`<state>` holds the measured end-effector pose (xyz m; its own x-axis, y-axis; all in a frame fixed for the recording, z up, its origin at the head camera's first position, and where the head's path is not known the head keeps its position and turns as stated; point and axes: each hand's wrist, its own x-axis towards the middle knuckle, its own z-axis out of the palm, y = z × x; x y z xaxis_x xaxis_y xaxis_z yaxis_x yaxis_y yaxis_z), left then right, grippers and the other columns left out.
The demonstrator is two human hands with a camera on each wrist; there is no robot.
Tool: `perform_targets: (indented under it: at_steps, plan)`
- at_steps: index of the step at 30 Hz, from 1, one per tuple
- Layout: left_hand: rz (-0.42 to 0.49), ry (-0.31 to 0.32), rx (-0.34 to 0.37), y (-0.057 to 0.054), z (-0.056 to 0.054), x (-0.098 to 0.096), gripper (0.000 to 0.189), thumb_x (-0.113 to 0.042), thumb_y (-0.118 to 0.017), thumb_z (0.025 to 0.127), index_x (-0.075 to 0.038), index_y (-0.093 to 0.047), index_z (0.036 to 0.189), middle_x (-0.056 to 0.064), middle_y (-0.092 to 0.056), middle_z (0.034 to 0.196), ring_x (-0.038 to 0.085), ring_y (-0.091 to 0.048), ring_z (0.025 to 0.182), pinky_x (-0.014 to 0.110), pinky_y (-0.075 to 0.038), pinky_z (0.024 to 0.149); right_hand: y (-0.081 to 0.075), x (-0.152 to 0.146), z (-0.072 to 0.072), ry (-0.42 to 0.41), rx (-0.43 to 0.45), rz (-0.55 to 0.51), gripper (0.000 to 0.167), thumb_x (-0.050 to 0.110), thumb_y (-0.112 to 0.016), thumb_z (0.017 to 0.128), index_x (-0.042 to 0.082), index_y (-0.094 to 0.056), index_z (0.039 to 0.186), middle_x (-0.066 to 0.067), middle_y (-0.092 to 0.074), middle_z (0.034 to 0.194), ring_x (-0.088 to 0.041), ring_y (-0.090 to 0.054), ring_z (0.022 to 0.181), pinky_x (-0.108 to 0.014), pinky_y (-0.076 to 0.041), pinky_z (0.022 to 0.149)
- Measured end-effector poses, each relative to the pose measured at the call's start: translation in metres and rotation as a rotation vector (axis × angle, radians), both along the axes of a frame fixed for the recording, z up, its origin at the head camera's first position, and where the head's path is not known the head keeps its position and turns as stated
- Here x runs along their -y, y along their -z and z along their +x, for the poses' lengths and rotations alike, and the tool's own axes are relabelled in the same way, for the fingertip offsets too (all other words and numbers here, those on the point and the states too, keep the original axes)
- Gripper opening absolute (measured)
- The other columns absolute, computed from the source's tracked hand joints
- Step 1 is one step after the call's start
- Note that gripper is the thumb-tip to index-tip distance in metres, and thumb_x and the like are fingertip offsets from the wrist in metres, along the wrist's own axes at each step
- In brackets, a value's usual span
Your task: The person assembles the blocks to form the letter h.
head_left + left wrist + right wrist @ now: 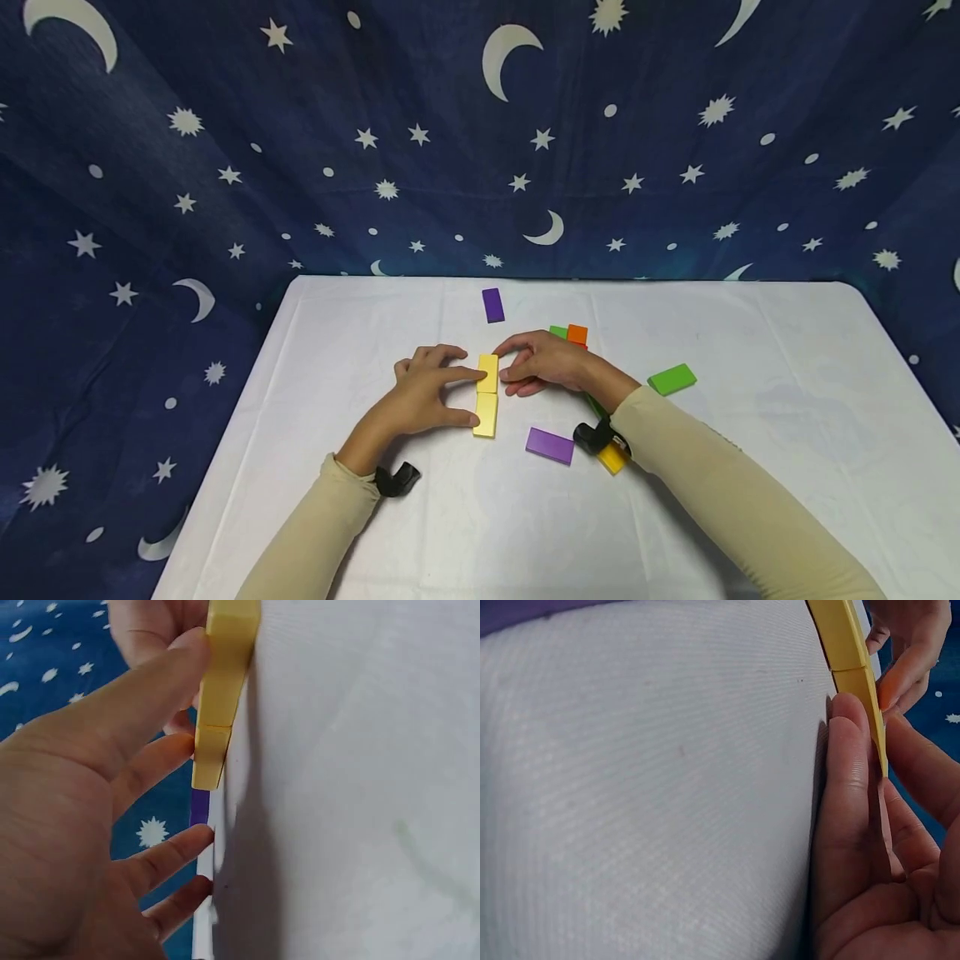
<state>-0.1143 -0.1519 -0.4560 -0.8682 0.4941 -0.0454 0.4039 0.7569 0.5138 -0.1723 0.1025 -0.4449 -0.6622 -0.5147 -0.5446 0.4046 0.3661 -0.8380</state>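
Two yellow blocks lie end to end in a line on the white table, the far one (488, 367) meeting the near one (486, 415). At their left side is my left hand (420, 400), fingers spread. Its index finger reaches the far block, and its thumb (150, 690) touches the near block's side. My right hand (551, 360) is at the far block's right, with the index fingertip at its far end and the thumb close to its long side. In the right wrist view, the fingers (847, 772) lie along the far block (866, 694).
A dark purple block (492, 306) lies farther back, a lighter purple block (550, 446) nearer. Green (558, 332) and orange (577, 334) blocks show behind my right hand. A deeper yellow block (613, 458) is partly hidden under my right wrist; a green block (672, 379) lies right.
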Motion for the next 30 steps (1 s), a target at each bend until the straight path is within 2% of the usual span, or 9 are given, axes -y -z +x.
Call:
perform_targets:
  at_steps: [6,9,17,25,30]
  plan:
    - [0.101,-0.006,-0.017,0.010,-0.003,0.008,0.061,-0.051,-0.091,0.071,-0.037,-0.072,0.127,-0.001,-0.050,0.147,0.029,-0.038,0.133,0.057,-0.020,0.100,-0.001,0.003,-0.002,-0.001,0.001,0.010,0.048,0.010,-0.075,0.093,0.010,-0.060,0.138,-0.013,-0.072,0.093,-0.019,-0.076,0.077,-0.030,-0.061,0.070]
    - [0.117,-0.008,-0.018,0.013,-0.004,0.010,0.060,-0.051,-0.091,0.071,-0.039,-0.072,0.127,-0.002,-0.050,0.147,0.027,-0.038,0.132,0.055,-0.019,0.100,0.000,0.004,-0.003,0.003,0.003,0.010,0.048,0.009,-0.075,0.092,0.010,-0.060,0.138,-0.013,-0.072,0.092,-0.019,-0.076,0.077,-0.030,-0.061,0.069]
    - [0.089,0.023,-0.077,0.017,-0.003,0.007,0.061,-0.057,-0.085,0.075,-0.042,-0.068,0.132,0.000,-0.049,0.147,0.028,-0.038,0.132,0.055,-0.021,0.094,0.000,0.004,-0.001,0.006,-0.023,0.024,0.047,0.012,-0.078,0.091,0.010,-0.061,0.135,-0.013,-0.071,0.092,-0.019,-0.075,0.075,-0.029,-0.061,0.068]
    - [0.051,0.048,-0.086,0.016,-0.002,0.006,0.059,-0.054,-0.080,0.080,-0.048,-0.063,0.135,0.002,-0.045,0.149,0.030,-0.035,0.135,0.057,-0.021,0.095,-0.002,0.007,0.005,0.010,-0.134,0.080,0.048,0.016,-0.083,0.086,0.011,-0.064,0.129,-0.013,-0.072,0.087,-0.019,-0.076,0.071,-0.030,-0.061,0.064]
    - [0.027,0.063,-0.071,0.016,-0.001,0.006,0.058,-0.053,-0.076,0.083,-0.050,-0.059,0.139,0.003,-0.041,0.151,0.030,-0.032,0.136,0.058,-0.020,0.097,-0.002,0.008,0.005,0.007,-0.153,0.082,0.047,0.014,-0.084,0.085,0.011,-0.064,0.127,-0.014,-0.072,0.084,-0.019,-0.075,0.069,-0.031,-0.061,0.063]
